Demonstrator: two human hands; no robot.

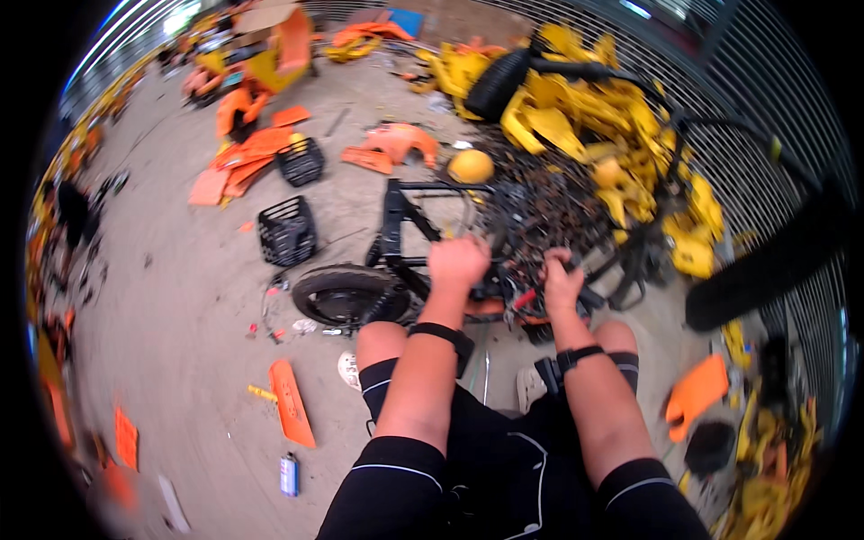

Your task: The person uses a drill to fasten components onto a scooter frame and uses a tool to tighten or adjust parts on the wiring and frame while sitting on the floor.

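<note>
A black scooter or bike frame [393, 220] lies in front of me, its rear wheel [340, 295] at the left. My left hand [459, 261] is closed in a fist over the frame's middle; what it grips is hidden. Further right, my right hand [562, 281] has its fingers curled by the frame's right part, and I cannot make out what is in them. Between and just below my hands shows a small red piece [525, 299], blurred, apart from my left fist. Dark tangled metal parts [549, 211] lie heaped just beyond both hands.
Yellow plastic panels [567, 108] are piled at the far right, with a black seat [498, 85] among them. Two black baskets [288, 231] and orange panels [247, 162] lie to the left. A blue can [289, 474] stands near left. A dark long shape [765, 256] juts in at right.
</note>
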